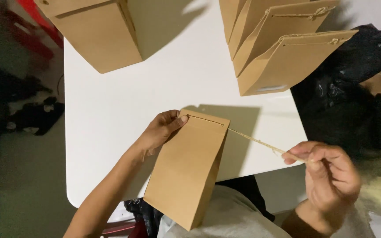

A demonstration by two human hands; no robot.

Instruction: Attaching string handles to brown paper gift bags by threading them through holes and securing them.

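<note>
A brown paper bag point(188, 169) stands at the front edge of the white table point(111, 110), leaning toward me. My left hand point(160, 130) pinches the bag's top left corner. A jute string point(254, 140) runs along the bag's top edge and out to the right, pulled taut. My right hand point(327, 176) grips the free end of that string between thumb and fingers, off the table's right front corner.
A large brown paper bag point(95, 33) stands at the back left of the table. Several finished bags with tied strings point(283, 48) lean in a row at the back right. Dark cloth point(353, 105) lies right of the table.
</note>
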